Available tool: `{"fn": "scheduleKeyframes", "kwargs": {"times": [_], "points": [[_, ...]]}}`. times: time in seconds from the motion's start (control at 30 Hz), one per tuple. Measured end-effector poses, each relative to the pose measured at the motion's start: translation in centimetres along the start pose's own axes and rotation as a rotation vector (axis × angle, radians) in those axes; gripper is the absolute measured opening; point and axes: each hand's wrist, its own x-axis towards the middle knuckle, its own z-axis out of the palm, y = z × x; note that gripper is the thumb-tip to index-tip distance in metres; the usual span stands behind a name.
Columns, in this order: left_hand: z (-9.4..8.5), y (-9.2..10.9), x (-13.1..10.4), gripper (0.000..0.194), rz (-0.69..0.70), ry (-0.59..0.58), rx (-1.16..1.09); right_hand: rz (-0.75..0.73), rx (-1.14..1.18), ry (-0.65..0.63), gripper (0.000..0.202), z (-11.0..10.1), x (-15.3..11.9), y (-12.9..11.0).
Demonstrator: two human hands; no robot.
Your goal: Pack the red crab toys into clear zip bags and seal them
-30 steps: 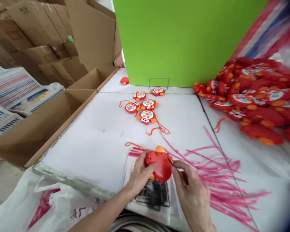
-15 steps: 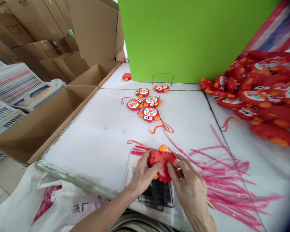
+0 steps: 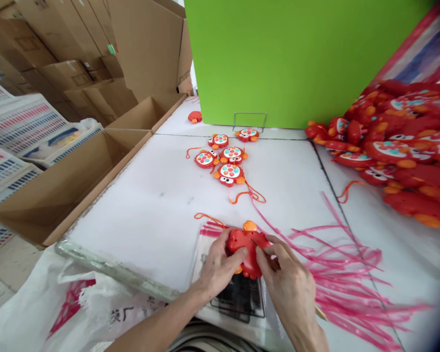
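Note:
A red plastic toy (image 3: 250,252) with orange feet lies back-side up in my hands, over the table's near edge. My left hand (image 3: 222,266) grips its left side, thumb across the back. In my right hand (image 3: 288,271) is a thin wooden stick (image 3: 320,314), pinched between thumb and fingers. Its narrow dark tip touches or nearly touches the toy's back; I cannot tell which. An orange cord (image 3: 209,217) loops out from the toy's upper left. Beneath the toy lie clear plastic bags (image 3: 238,298) with dark printing.
Several red toys (image 3: 230,173) with dotted white faces sit mid-table. A large toy heap (image 3: 407,142) is at right, pink ribbon strips (image 3: 348,278) nearer. A green board (image 3: 297,63) stands behind; an open carton (image 3: 69,181) lines the left edge.
The view has shifted slightly, so everything sits a little lower and further right. Both hands keep their hold on the toy and stick.

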Motion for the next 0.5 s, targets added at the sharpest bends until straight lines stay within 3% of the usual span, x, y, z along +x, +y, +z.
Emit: {"fn": "scheduleKeyframes", "kwargs": {"times": [0.5], "points": [[-0.18,-0.48,0.11,0.030,0.011,0.015,0.040,-0.043,-0.007,0.008,0.029,0.16,0.16,-0.08]]}}
